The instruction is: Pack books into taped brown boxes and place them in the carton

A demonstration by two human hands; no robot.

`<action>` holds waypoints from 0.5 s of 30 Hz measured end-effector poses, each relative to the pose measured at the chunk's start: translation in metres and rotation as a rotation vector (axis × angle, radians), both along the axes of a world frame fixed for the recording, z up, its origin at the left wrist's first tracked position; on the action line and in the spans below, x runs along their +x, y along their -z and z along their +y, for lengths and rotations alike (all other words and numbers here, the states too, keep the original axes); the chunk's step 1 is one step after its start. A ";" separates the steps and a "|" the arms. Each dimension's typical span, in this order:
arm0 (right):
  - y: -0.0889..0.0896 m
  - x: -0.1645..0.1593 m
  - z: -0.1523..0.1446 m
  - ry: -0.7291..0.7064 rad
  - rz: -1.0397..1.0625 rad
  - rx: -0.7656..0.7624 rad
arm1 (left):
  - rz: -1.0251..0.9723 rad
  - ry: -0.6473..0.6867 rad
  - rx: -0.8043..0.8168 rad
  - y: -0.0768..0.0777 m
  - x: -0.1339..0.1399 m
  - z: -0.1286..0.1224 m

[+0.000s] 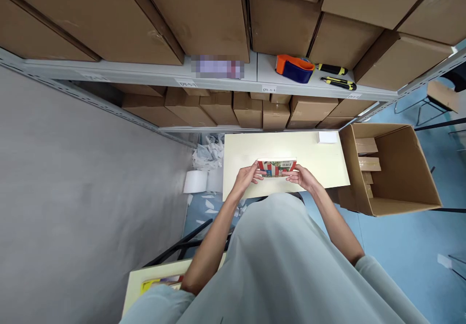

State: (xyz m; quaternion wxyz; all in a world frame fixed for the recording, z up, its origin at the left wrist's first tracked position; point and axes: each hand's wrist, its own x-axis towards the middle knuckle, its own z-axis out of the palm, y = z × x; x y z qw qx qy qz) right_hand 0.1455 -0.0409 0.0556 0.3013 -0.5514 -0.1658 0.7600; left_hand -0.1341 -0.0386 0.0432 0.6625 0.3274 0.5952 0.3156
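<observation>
Between my two hands is a book (276, 165) with a red, white and blue printed cover, held over the pale table (240, 149). A barcode shows near its upper right corner. My left hand (249, 176) grips the left end, thumb at the edge and fingers underneath. At the right end, my right hand (301, 176) holds it in the same way. Toward the far right corner of the table lies a small white block or stack of paper (327, 137).
A shelf (233, 83) loaded with cardboard boxes rises behind the table. On it lie an orange and blue tape dispenser (294, 68) and box cutters (338, 83). An open carton (404, 168) with small boxes inside stands at right. White paper rolls (196, 182) are at left.
</observation>
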 end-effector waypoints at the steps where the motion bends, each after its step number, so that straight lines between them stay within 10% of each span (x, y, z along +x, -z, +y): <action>1: 0.000 0.001 0.000 -0.016 -0.005 0.019 | -0.001 0.003 0.008 0.000 -0.001 0.000; 15: 0.017 -0.003 -0.008 -0.146 -0.284 0.590 | -0.140 -0.033 0.165 0.023 0.001 -0.005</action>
